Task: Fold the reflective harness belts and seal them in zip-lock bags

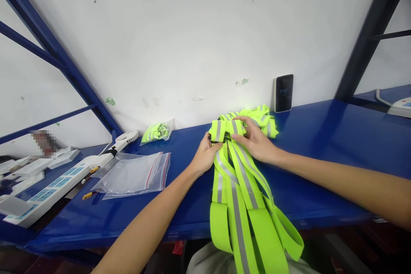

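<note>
A neon yellow strap vest with grey reflective stripes (244, 188) lies on the blue shelf (321, 145) and hangs over its front edge. My left hand (205, 154) pinches the folded top of the straps from the left. My right hand (253, 139) presses on the same fold from the right, fingers curled over it. More folded neon straps (265, 115) are piled just behind my hands.
Several clear zip bags (135, 175) lie to the left, with a bagged neon vest (157, 132) against the wall. A phone (283, 93) leans on the wall. Power strips (48, 188) and a small white fan (126, 137) sit far left. Blue rack posts (369, 30) flank the shelf.
</note>
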`<state>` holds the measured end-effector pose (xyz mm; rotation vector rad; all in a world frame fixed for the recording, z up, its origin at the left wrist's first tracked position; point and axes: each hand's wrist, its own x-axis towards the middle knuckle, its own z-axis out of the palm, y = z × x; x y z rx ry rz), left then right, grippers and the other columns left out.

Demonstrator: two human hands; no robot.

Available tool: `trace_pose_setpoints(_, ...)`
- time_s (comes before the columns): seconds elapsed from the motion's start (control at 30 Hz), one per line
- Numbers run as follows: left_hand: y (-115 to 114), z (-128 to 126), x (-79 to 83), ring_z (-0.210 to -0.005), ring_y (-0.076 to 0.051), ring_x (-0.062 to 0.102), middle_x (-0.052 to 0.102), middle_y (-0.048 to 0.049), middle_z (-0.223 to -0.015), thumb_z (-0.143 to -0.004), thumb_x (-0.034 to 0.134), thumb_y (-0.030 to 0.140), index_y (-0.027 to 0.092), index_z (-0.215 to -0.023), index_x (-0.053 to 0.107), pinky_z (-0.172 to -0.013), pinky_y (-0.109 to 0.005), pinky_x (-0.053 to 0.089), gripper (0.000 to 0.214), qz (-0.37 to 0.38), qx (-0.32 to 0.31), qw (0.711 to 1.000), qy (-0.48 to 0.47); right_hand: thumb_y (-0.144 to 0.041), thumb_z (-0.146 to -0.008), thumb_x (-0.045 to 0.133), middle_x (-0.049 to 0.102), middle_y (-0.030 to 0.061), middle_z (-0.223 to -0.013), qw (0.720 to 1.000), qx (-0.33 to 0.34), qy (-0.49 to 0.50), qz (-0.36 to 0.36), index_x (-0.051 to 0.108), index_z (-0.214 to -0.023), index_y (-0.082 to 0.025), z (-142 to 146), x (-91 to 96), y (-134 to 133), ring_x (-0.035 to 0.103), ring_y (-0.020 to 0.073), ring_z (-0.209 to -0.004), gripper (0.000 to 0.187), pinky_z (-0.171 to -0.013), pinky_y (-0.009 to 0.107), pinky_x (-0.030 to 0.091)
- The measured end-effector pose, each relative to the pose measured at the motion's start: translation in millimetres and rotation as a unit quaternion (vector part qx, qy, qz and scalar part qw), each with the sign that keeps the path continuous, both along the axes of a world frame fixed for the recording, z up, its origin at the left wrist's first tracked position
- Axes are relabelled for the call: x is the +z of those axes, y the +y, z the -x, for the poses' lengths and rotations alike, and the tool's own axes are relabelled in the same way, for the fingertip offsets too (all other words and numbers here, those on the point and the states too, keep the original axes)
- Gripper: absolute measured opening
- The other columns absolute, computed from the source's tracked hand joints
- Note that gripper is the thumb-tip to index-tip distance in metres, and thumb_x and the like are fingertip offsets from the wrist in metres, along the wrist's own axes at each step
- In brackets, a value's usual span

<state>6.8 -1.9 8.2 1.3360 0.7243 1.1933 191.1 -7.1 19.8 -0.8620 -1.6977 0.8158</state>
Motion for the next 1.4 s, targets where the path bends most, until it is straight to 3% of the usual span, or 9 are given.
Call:
trace_pose_setpoints(0.2,-1,3,0.3,-0.098,-0.022,0.067,0.067,-0.0059,-0.11,-0.081,0.072,0.031,0.02,-0.118,0.051,-0.086,-0.034,0.052,0.044,-0.013,-0.018,1.0,-0.018,-0.033,-0.088,0.057,0.058,0.0049,-0.099,0.989,-0.07,-0.093,-0.086,0.04,-0.128,-0.024,-2,-2.2,-1,0.054,0.0174,-0.067,0.045,-0.066,0.034,0.048)
trace_pose_setpoints(0.4,-3,1,2.9,-0.068,-0.016,0.067,0.068,-0.0024,-0.099,-0.082,0.069,0.044,0.021,-0.112,0.052,-0.067,-0.031,0.055,0.041,0.025,-0.044,0.998,-0.041,-0.028,-0.088,0.056,0.061,0.0012,-0.075,0.969,-0.1,-0.183,-0.129,0.049,-0.131,-0.021,-9,-3.2,5,0.049,0.0166,-0.049,0.043,-0.059,0.035,0.045)
trace_pose_setpoints(0.47,-5,0,4.3,-0.065,-0.015,0.066,0.068,-0.001,-0.091,-0.08,0.07,0.045,0.02,-0.107,0.052,-0.066,-0.031,0.055,0.041,0.029,-0.042,0.997,-0.06,-0.025,-0.088,0.056,0.065,0.0032,-0.083,0.967,-0.089,-0.181,-0.155,0.054,-0.127,-0.022,-10,-2.5,6,0.053,0.0171,-0.052,0.039,-0.06,0.035,0.047)
trace_pose_setpoints(0.67,-7,3,6.0,-0.072,-0.02,0.069,0.07,-0.0006,-0.077,-0.076,0.076,0.032,0.022,-0.121,0.041,-0.072,-0.034,0.054,0.058,0.017,-0.08,0.997,-0.001,-0.022,-0.087,0.058,0.069,0.0064,-0.105,0.98,-0.04,-0.12,-0.157,0.063,-0.118,-0.024,-9,-4.2,9,0.065,0.0253,-0.09,0.032,-0.071,0.036,0.053)
trace_pose_setpoints(0.87,-7,4,5.6,-0.066,-0.019,0.069,0.068,0.0003,-0.077,-0.07,0.081,0.027,0.022,-0.124,0.037,-0.07,-0.033,0.054,0.07,0.021,-0.078,0.996,0.038,-0.025,-0.083,0.064,0.069,0.007,-0.108,0.993,-0.022,-0.055,-0.107,0.064,-0.12,-0.023,-8,-7.4,11,0.064,0.0268,-0.096,0.037,-0.079,0.039,0.054)
trace_pose_setpoints(1.03,-7,4,4.3,-0.069,-0.018,0.069,0.069,-0.0017,-0.083,-0.069,0.08,0.021,0.024,-0.132,0.032,-0.074,-0.035,0.054,0.079,0.013,-0.109,0.994,0.002,-0.024,-0.085,0.062,0.067,0.0074,-0.117,0.99,-0.032,-0.049,-0.126,0.067,-0.118,-0.026,-8,-6.2,8,0.062,0.0278,-0.104,0.034,-0.084,0.042,0.053)
trace_pose_setpoints(1.2,-9,8,10.6,-0.058,-0.012,0.063,0.067,-0.0014,-0.091,-0.066,0.078,0.01,0.033,-0.142,0.02,-0.064,-0.031,0.054,0.098,0.048,-0.147,0.988,0.001,-0.021,-0.084,0.061,0.067,0.0073,-0.118,0.988,-0.05,-0.055,-0.135,0.067,-0.119,-0.027,-8,-5.6,7,0.062,0.0286,-0.104,0.036,-0.082,0.042,0.053)
trace_pose_setpoints(1.3,-10,9,15.6,-0.053,-0.01,0.058,0.064,0.0005,-0.086,-0.07,0.074,0.014,0.032,-0.14,0.023,-0.055,-0.026,0.05,0.088,0.072,-0.155,0.985,-0.013,-0.019,-0.084,0.06,0.068,0.0075,-0.117,0.985,-0.057,-0.068,-0.148,0.067,-0.118,-0.027,-8,-4.5,7,0.063,0.0283,-0.102,0.035,-0.081,0.041,0.053)
trace_pose_setpoints(1.4,-11,7,18.5,-0.05,-0.012,0.057,0.062,-0.0006,-0.082,-0.082,0.065,0.038,0.028,-0.132,0.033,-0.049,-0.026,0.047,0.06,0.085,-0.159,0.983,-0.038,-0.016,-0.084,0.058,0.069,0.0077,-0.112,0.979,-0.062,-0.083,-0.178,0.068,-0.115,-0.026,-8,-2.6,5,0.063,0.0274,-0.1,0.034,-0.08,0.041,0.052)
